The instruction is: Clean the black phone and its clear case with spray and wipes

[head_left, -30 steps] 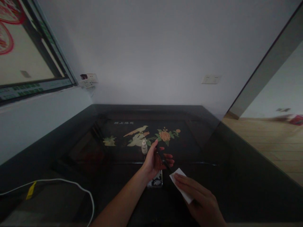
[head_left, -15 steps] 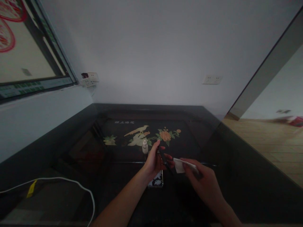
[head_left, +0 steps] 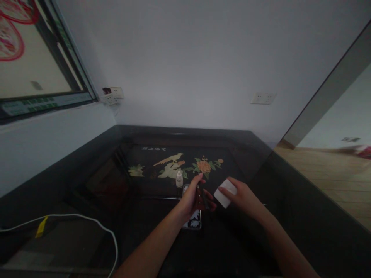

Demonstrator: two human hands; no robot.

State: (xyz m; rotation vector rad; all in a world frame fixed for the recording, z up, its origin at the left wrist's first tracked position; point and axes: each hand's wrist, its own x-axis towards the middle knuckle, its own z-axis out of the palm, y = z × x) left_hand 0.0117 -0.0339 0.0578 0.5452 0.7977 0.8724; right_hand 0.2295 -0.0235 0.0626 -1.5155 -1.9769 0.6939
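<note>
My left hand (head_left: 191,196) is closed around a thin black phone-like slab (head_left: 204,198), tilted nearly edge-on, its details lost in the dark. My right hand (head_left: 240,194) grips a folded white wipe (head_left: 225,193) just right of the slab, with a small gap between them. Under my left hand a phone case (head_left: 193,221) with a black-and-white pattern lies on the dark table, partly covered by that hand and wrist. A small clear bottle with a white top (head_left: 179,179) stands upright just behind my left hand.
The glossy black table (head_left: 232,243) carries an inlaid bird-and-flower picture (head_left: 171,168). A white cable (head_left: 78,217) with a yellow tag (head_left: 41,227) curves along the near left. A wall with sockets (head_left: 263,98) rises behind; a window (head_left: 37,58) is at upper left.
My right hand has turned and lifted slightly, so the white wipe now shows its broad face. My left hand still holds the black slab, now turned more edge-on.
</note>
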